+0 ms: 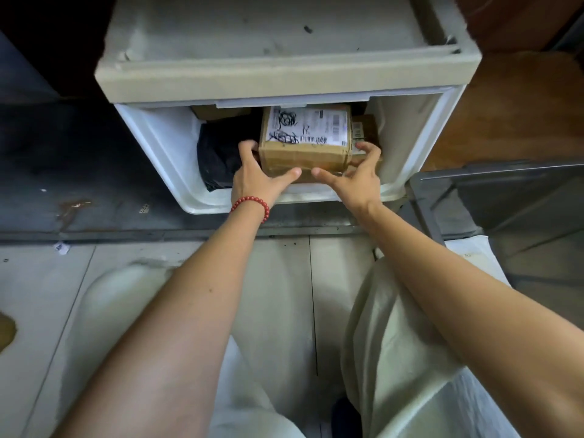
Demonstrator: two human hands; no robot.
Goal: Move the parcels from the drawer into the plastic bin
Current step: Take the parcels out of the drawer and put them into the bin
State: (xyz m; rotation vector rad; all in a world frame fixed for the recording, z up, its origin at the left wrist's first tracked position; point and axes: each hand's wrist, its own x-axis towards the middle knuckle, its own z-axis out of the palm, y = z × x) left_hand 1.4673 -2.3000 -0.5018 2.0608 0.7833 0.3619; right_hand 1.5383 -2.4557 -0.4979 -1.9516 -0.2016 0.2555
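Observation:
A cardboard parcel (305, 139) with a white shipping label lies in the open white drawer (151, 147). My left hand (257, 177), with a red bead bracelet at the wrist, grips the parcel's left front corner, thumb under the front edge. My right hand (358, 175) grips its right front corner the same way. A black plastic-wrapped parcel (221, 153) lies to the left of it in the drawer. More brown parcels (368, 128) sit behind and to the right, partly hidden. The grey plastic bin (505, 210) stands at the right on the floor.
The drawer belongs to a beige plastic cabinet (284, 71) whose top overhangs it. Grey floor tiles and my light trousers (395, 343) fill the foreground. A brown wooden surface (521, 105) is at the right behind the bin.

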